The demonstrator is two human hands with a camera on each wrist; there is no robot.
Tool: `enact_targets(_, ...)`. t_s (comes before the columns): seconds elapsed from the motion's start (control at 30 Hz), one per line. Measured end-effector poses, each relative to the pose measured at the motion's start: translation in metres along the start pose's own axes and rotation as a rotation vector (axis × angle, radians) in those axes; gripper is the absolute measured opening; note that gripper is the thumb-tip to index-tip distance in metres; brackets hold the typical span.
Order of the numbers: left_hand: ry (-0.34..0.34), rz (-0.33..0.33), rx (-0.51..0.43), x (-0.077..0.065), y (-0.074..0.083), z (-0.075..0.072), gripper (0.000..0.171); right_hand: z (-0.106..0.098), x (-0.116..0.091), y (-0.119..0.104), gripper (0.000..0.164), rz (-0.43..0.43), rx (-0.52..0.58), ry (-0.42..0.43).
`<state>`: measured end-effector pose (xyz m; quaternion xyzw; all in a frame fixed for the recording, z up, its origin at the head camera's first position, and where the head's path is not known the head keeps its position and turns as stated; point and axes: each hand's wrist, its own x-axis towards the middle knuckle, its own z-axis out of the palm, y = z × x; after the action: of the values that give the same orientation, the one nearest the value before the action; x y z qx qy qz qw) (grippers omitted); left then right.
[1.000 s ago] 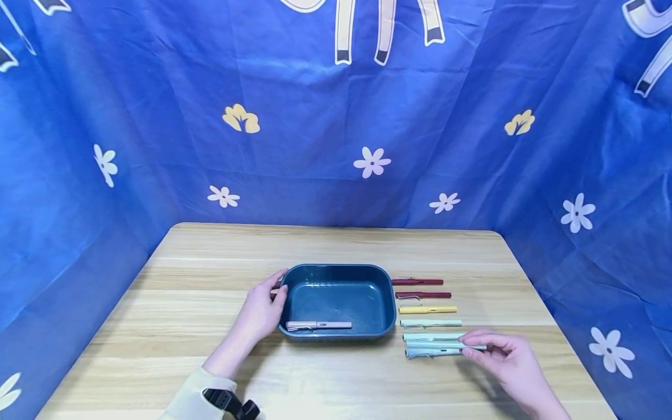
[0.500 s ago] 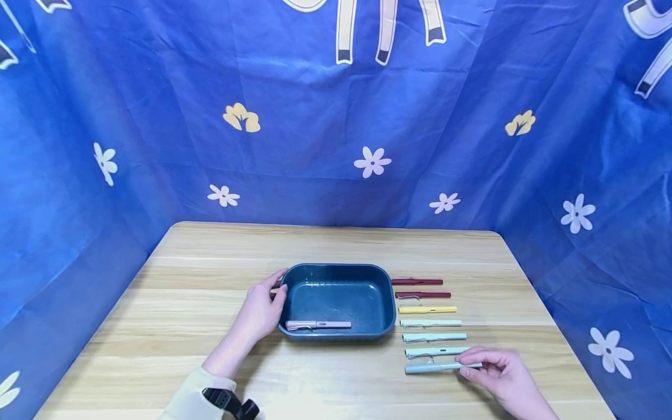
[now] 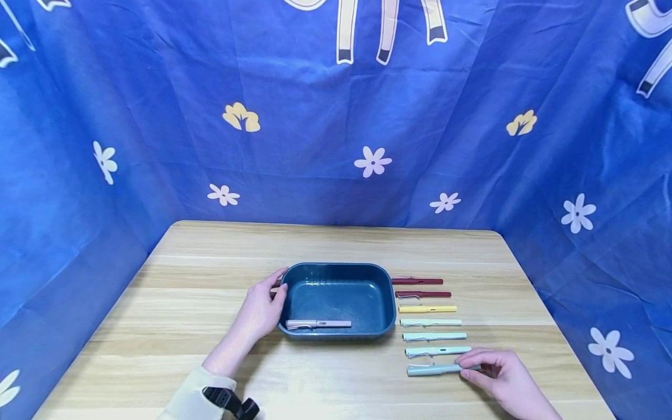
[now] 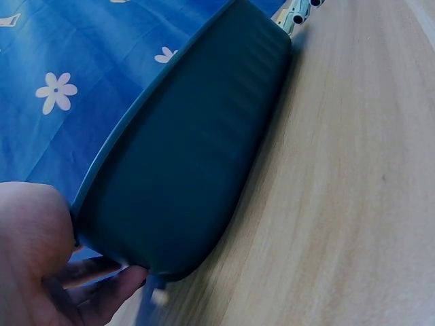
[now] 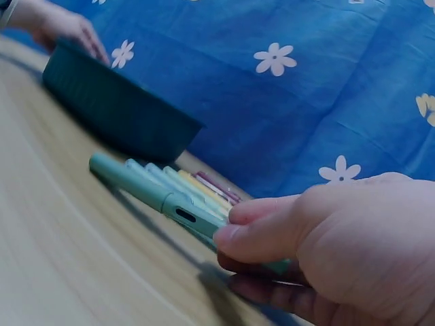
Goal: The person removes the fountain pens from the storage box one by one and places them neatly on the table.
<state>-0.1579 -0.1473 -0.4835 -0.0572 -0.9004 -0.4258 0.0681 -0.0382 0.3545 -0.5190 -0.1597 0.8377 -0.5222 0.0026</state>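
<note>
My right hand (image 3: 503, 378) pinches one end of a pale blue-green fountain pen (image 3: 433, 370) between thumb and fingers, at the near end of a row. In the right wrist view this pen (image 5: 129, 178) lies just over the table, its cap pointing away from the hand. Beyond it are two mint pens (image 3: 434, 336), a pale green pen (image 3: 430, 322), a yellow pen (image 3: 427, 309) and two dark red pens (image 3: 423, 294). My left hand (image 3: 262, 306) holds the left end of a dark teal box (image 3: 336, 336). One lilac pen (image 3: 320, 324) lies inside along its near wall.
The wooden table (image 3: 220, 251) stands against a blue patterned curtain (image 3: 294, 140) on three sides. The box's right wall is close to the clip ends of the pen row. A black strap (image 3: 223, 399) is around the left wrist.
My right hand has drawn the blue-green pen toward the near side, from over the mint pens to a place in front of them. The left hand and the box have stayed put.
</note>
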Motion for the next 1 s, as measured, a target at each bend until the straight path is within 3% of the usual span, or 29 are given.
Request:
enact_targets(0.43,0.002,0.003,-0.004,-0.001,0.002,-0.001,0.046,0.003,0.004,0.003,0.016,-0.067,-0.198,0.005)
enact_targets(0.8,-0.008,-0.019,-0.01,0.0,0.002,0.0,0.046,0.007,0.004,0.01,0.026,-0.158,-0.259,0.022)
enact_targets(1.0,-0.008,-0.021,-0.005,0.0,0.002,0.0,0.047,0.007,0.004,0.009,0.026,-0.15,-0.25,0.03)
